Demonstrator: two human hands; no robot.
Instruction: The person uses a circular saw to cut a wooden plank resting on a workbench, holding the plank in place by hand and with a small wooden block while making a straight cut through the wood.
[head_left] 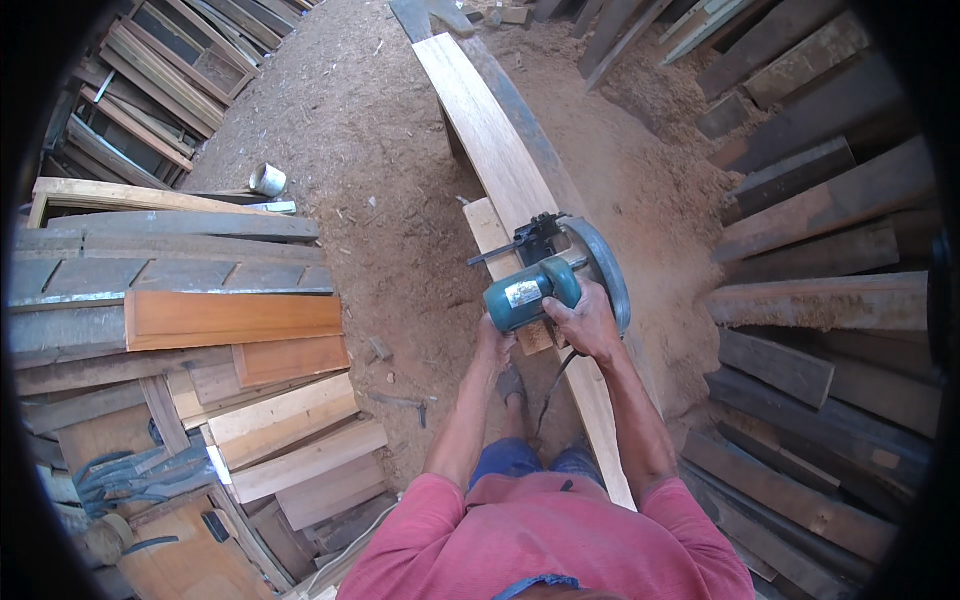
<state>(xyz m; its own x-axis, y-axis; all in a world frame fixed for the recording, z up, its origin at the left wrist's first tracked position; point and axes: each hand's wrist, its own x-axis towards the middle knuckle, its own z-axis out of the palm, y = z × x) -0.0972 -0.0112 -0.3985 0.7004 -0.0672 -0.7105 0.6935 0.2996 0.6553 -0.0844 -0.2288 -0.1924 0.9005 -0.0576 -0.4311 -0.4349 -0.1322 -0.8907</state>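
A teal circular saw [522,297] with a grey blade guard [598,262] rests across a long pale plank [500,150]. My right hand [588,322] is closed around the saw's rear handle, thumb toward the motor. At the motor's near left end is my left hand [494,338], curled against its underside, with most of the fingers hidden. A black rip-fence bar [497,254] sticks out to the left from the saw's base. Beneath the saw lies a short wooden board [485,225], beside the plank's left edge. The blade itself is out of sight.
A black cord [548,400] hangs from the saw near my legs. Under the plank runs a grey weathered beam [515,110]. Stacked boards [235,320] line the left, and dark timbers [820,300] the right. Sawdust covers the ground [370,210]; a white pot [268,180] stands there.
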